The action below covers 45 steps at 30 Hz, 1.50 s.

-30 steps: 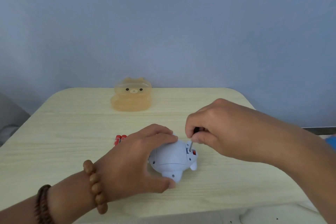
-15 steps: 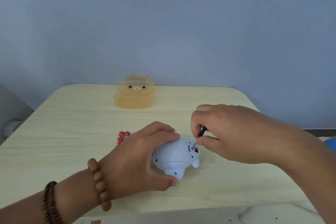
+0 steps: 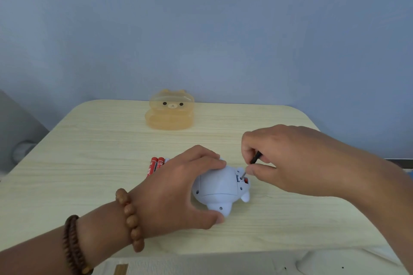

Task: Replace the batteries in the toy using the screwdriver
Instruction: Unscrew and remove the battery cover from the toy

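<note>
A pale blue plastic toy (image 3: 220, 187) lies upside down on the light wooden table (image 3: 89, 163). My left hand (image 3: 178, 187) is clamped around its left side, thumb at the near edge. My right hand (image 3: 288, 158) pinches a small black-handled screwdriver (image 3: 253, 161), whose metal tip is set into the toy's underside beside a red spot. Two red batteries (image 3: 155, 165) lie just left of my left hand, partly hidden by it.
A translucent orange bear-shaped box (image 3: 169, 110) stands at the back of the table. The table's near edge runs just below my wrists. A blue wall rises behind the table.
My right hand has tilted and shifted slightly right, so more of the screwdriver's black handle shows. The camera has dipped a little. My left hand keeps its hold on the toy.
</note>
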{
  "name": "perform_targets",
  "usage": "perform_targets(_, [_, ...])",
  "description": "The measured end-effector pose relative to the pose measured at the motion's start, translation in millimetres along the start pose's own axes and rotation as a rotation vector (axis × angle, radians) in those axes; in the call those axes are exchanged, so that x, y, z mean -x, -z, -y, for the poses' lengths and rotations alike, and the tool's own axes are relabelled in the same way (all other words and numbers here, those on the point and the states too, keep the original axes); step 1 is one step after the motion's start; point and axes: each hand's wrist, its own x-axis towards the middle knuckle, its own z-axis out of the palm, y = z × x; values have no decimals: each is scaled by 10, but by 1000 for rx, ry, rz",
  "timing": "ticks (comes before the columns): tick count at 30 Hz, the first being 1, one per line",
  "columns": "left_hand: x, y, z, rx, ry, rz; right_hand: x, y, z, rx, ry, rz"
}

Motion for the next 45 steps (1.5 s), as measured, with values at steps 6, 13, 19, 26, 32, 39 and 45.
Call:
perform_targets(6, [-8, 13, -11, -1, -5, 6, -108, -36, 21, 129, 9, -38])
perform_targets(13, [4, 30, -33, 0, 7, 21, 23, 7, -5, 15, 5, 51])
perform_targets(19, [9, 34, -21, -4, 18, 15, -4, -6, -12, 52, -9, 19])
perform_targets(26, [2, 30, -5, 8, 6, 7, 49, -9, 48, 91, 8, 5])
perform_targets(32, [-6, 26, -6, 13, -15, 7, 11, -49, 54, 164, -27, -61])
perform_targets(39, [-19, 11, -7, 0, -23, 5, 64, -114, 39, 136, -18, -57])
perform_targets(45, [-30, 6, -5, 5, -21, -1, 89, -140, 27, 148, -30, -138])
